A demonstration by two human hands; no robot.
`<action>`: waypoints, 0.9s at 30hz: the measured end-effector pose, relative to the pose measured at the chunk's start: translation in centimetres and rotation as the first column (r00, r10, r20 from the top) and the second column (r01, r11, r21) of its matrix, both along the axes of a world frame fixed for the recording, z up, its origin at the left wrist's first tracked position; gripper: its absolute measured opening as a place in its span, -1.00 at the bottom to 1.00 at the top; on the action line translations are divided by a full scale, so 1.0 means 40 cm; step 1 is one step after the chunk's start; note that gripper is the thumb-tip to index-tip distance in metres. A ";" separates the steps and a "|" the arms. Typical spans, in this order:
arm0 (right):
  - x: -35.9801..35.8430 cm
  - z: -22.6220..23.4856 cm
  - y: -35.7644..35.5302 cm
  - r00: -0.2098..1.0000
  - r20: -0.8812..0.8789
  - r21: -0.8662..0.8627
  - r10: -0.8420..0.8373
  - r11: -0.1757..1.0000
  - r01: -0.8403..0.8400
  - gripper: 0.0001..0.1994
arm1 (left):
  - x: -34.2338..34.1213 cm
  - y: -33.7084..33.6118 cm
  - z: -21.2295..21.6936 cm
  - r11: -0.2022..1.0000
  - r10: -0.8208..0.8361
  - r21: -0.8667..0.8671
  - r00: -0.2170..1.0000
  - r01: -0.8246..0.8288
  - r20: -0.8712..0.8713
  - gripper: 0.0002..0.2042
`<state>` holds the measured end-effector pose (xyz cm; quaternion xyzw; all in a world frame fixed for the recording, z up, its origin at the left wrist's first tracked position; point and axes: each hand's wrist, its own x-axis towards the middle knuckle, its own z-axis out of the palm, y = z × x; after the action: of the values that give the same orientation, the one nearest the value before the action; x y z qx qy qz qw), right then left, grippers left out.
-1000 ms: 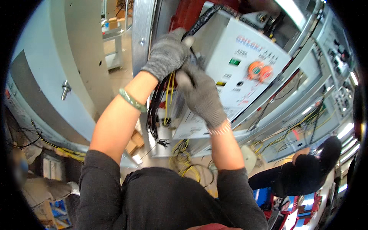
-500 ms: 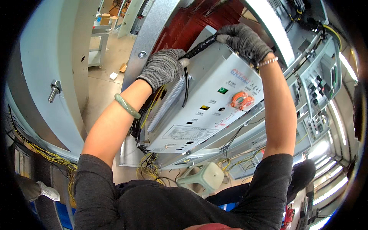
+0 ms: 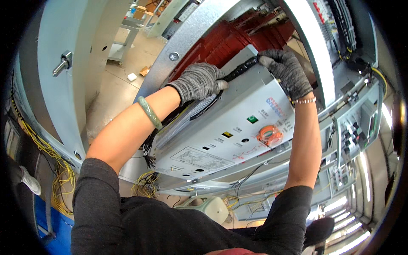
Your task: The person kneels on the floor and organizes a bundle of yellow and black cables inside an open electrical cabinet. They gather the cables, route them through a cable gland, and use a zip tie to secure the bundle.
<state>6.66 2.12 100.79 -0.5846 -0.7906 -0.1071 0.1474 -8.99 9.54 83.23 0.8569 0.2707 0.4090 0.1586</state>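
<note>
A black wrapped cable bundle (image 3: 241, 69) runs across the top of a pale grey metal switchgear box (image 3: 238, 102). My left hand (image 3: 199, 81), in a grey knitted glove, pinches the bundle's left stretch between thumb and fingers. At the far upper corner of the box, my gloved right hand (image 3: 285, 70) is closed round the other end of the bundle. On the box's front panel are a green indicator window (image 3: 252, 119), a yellow-and-black one (image 3: 227, 134) and an orange plastic-wrapped coil (image 3: 269, 135). Below my left hand, a thin black cable loops beside a ribbed strip (image 3: 187, 121).
Dark red insulating parts (image 3: 229, 38) lie behind the box inside a galvanised frame (image 3: 199, 25). A bolt (image 3: 63, 63) juts from the cabinet panel at left. Yellow wires (image 3: 146, 182) hang below, near a pale green stool (image 3: 216, 209). Open cabinets with wiring stand at right.
The view has shifted, so the box sits lower. Both hands still grip the bundle. The thin black tail that hung over the box front now lies along its left edge.
</note>
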 end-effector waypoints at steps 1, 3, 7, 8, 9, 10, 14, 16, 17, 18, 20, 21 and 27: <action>-0.005 0.002 0.000 1.000 -0.012 0.009 0.000 1.000 0.000 -0.68 | 0.003 0.008 -0.004 0.999 -0.024 -0.023 0.999 0.025 0.040 -0.62; -0.001 -0.002 0.010 0.998 -0.026 0.005 0.055 0.998 -0.055 -0.70 | -0.010 0.014 -0.006 0.988 -0.110 -0.099 0.993 0.115 0.053 -0.60; 0.040 -0.010 0.016 0.994 0.041 0.088 0.100 0.991 -0.103 -0.69 | -0.001 -0.004 -0.035 0.986 -0.114 -0.103 0.980 0.132 0.164 -0.55; 0.025 -0.005 0.010 0.996 0.055 0.098 0.069 0.992 -0.075 -0.69 | 0.004 0.009 -0.036 0.990 -0.100 -0.080 0.978 0.116 0.184 -0.57; 0.022 -0.010 0.012 0.994 0.082 0.102 0.074 0.991 -0.082 -0.70 | 0.005 0.020 -0.035 0.993 -0.087 -0.056 0.975 0.100 0.206 -0.59; 0.018 -0.015 0.014 0.991 0.110 0.105 0.078 0.990 -0.089 -0.70 | 0.002 0.019 -0.048 0.989 -0.117 -0.064 0.964 0.135 0.238 -0.57; -0.007 0.002 -0.007 0.942 0.323 0.238 0.088 0.956 -0.171 -0.78 | 0.015 0.001 -0.035 0.986 -0.072 -0.140 0.988 0.092 0.140 -0.56; -0.027 0.003 -0.011 0.881 0.469 0.300 0.058 0.928 -0.221 -0.80 | 0.032 0.018 -0.043 0.990 -0.061 -0.117 0.984 0.081 0.167 -0.55; -0.048 0.006 -0.005 0.861 0.506 0.257 0.056 0.943 -0.212 -0.80 | 0.029 0.027 -0.055 0.991 -0.040 -0.118 0.984 0.062 0.176 -0.55; -0.064 0.003 0.000 0.839 0.541 0.208 0.052 0.959 -0.193 -0.81 | 0.027 0.029 -0.057 0.993 -0.062 -0.086 0.980 0.079 0.190 -0.55; -0.086 -0.002 0.029 0.774 0.633 0.158 -0.031 0.983 -0.090 -0.79 | 0.019 0.022 -0.046 0.993 -0.024 -0.106 0.985 0.043 0.173 -0.58; -0.121 -0.006 0.025 0.727 0.683 0.130 -0.064 0.991 -0.035 -0.78 | 0.014 0.012 -0.036 0.993 -0.007 -0.118 0.985 0.028 0.172 -0.59; -0.190 -0.073 0.039 0.535 0.841 0.020 -0.079 0.993 0.115 -0.78 | 0.014 0.009 -0.029 0.985 -0.082 -0.129 0.973 0.112 0.217 -0.68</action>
<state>-0.95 3.67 97.85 -0.5073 -0.7326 -0.3672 -0.2667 -8.42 9.88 82.08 0.8075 0.2385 0.4693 0.2663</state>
